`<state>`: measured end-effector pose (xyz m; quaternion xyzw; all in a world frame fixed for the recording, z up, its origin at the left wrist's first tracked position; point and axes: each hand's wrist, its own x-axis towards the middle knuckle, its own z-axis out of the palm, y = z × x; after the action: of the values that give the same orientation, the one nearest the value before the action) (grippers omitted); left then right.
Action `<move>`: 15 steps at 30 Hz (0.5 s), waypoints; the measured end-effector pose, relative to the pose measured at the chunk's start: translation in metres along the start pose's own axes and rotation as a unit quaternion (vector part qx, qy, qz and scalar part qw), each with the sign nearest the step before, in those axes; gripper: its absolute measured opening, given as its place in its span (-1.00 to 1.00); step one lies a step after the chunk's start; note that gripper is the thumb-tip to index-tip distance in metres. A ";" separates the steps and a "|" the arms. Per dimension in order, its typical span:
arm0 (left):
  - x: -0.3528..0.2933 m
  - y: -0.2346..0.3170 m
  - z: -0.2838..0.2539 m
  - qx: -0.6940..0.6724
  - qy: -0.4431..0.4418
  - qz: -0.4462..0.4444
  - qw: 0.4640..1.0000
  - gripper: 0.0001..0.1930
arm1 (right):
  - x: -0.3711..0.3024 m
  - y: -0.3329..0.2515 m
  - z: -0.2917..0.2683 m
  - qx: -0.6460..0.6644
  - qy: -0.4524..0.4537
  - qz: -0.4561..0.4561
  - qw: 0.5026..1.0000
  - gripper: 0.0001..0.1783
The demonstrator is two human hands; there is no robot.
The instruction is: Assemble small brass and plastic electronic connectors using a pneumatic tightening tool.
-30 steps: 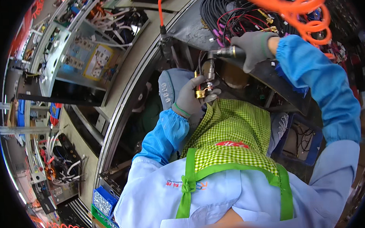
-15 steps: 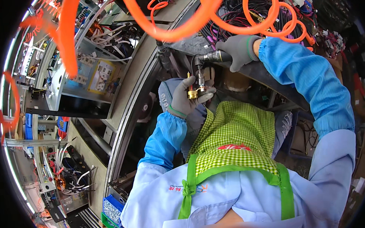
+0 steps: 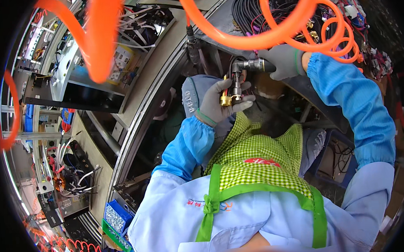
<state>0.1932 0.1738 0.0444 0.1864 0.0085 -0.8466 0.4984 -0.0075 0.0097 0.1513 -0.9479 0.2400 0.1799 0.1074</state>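
Observation:
My right hand (image 3: pixel 285 62), in a grey glove, is closed round the black handle of a right-angle power wrench (image 3: pixel 256 65). The wrench's silver socket (image 3: pixel 237 87) points down toward my left hand (image 3: pixel 215 99). That gloved hand holds a brass fitting (image 3: pixel 226 99) with a short upright stem, its fingers curled behind it. The socket end is right beside the fitting, among my left fingertips; whether it sits on part of the fitting I cannot make out. Both hands are above my lap, over the green checked apron (image 3: pixel 257 146).
Orange coiled air hoses (image 3: pixel 252 40) hang close across the upper view. A bundle of black cables (image 3: pixel 255 11) lies on the grey bench beyond my right hand. To the left, a metal-edged bench carries an open equipment housing (image 3: pixel 96 85). Blue bins of small parts (image 3: pixel 118 217) are at lower left.
The whole view has shifted slightly, so bench and hoses sit further right. Both hands keep their grips, with wrench and brass fitting still close together.

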 end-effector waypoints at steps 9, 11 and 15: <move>0.001 -0.006 -0.011 -0.035 0.043 0.029 0.998 -0.51 | 0.001 0.002 0.011 0.050 0.000 -0.024 0.998 -0.32; 0.007 -0.008 -0.011 -0.032 0.052 0.022 0.998 -0.49 | -0.001 0.011 0.014 0.045 0.007 -0.018 0.999 -0.31; -0.001 -0.014 0.004 0.008 0.061 0.059 0.996 -0.50 | 0.001 0.013 0.024 0.020 0.029 -0.033 0.999 -0.20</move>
<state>0.1806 0.1811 0.0460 0.2415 0.0213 -0.8031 0.5443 -0.0200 0.0046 0.1274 -0.9578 0.2148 0.1441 0.1257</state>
